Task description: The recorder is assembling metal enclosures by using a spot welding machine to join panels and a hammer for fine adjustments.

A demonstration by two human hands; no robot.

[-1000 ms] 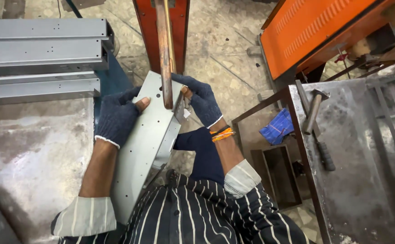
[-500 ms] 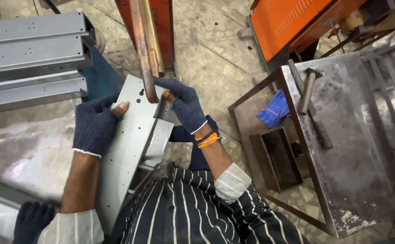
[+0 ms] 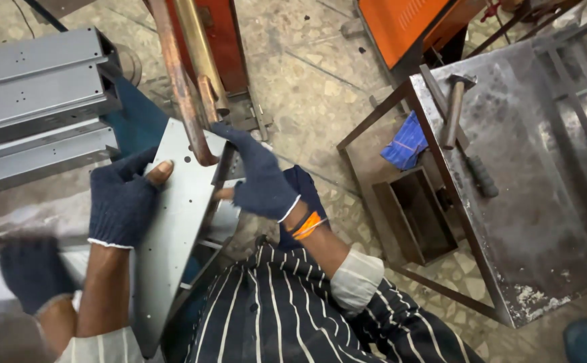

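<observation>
- Left hand point(image 3: 124, 199), dark knit glove: grips long grey perforated sheet-metal channel point(image 3: 172, 228), thumb on top.
- Right hand point(image 3: 261, 180), gloved: clasps channel's far edge beside bent copper electrode arm point(image 3: 180, 87).

Open floor point(image 3: 320, 87) at upper centre allows passage. Stacked grey channels point(image 3: 38, 101) block the upper left; the metal table point(image 3: 542, 202) blocks the right.

A hammer point(image 3: 456, 111) lies on the steel desk point(image 3: 542, 222) at right. A blue cloth point(image 3: 406, 142) hangs beside it. Grey metal channels point(image 3: 38, 87) are stacked at left.
</observation>
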